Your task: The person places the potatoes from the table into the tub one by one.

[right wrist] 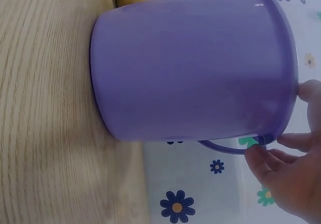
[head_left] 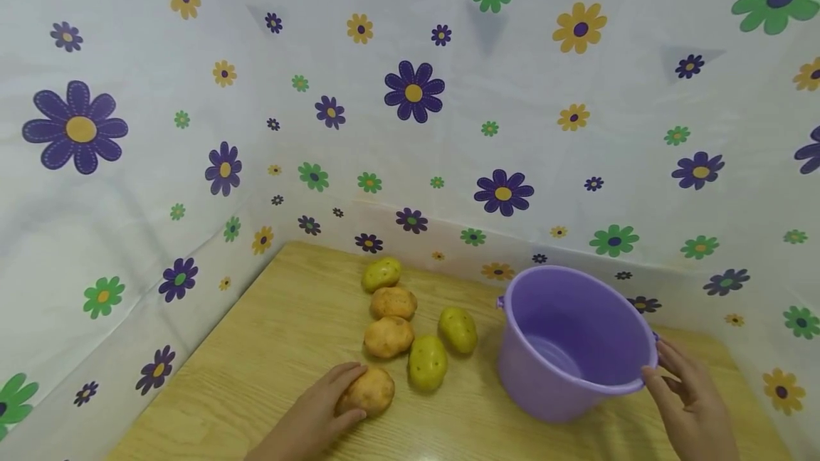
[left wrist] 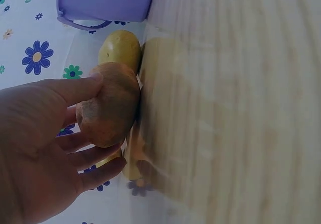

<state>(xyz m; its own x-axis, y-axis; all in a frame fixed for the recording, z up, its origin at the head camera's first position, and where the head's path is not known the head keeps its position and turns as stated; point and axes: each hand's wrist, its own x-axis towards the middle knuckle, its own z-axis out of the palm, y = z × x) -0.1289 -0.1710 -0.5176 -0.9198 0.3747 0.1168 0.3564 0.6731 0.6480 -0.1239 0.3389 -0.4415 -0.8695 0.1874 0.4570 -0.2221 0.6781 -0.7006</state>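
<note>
My left hand point(head_left: 323, 404) grips a brown potato point(head_left: 371, 391) on the wooden table, thumb on the near side and fingers over the far side. In the left wrist view the thumb presses the held potato point(left wrist: 113, 106) while the fingers reach behind it. A purple bucket point(head_left: 544, 393) stands upright to the right, its inside bare. With thumb and fingers, my right hand point(head_left: 695, 393) holds the bucket's right rim, by the handle joint. The right wrist view shows the bucket wall point(right wrist: 190, 66) and the fingertips at its rim.
Two more brown potatoes point(head_left: 389, 336) and three yellow-green ones, including one point(head_left: 458, 330) near the bucket, lie between hand and bucket. The table point(head_left: 256, 347) ends at a white flower-patterned sheet point(head_left: 410, 148) behind and at the left.
</note>
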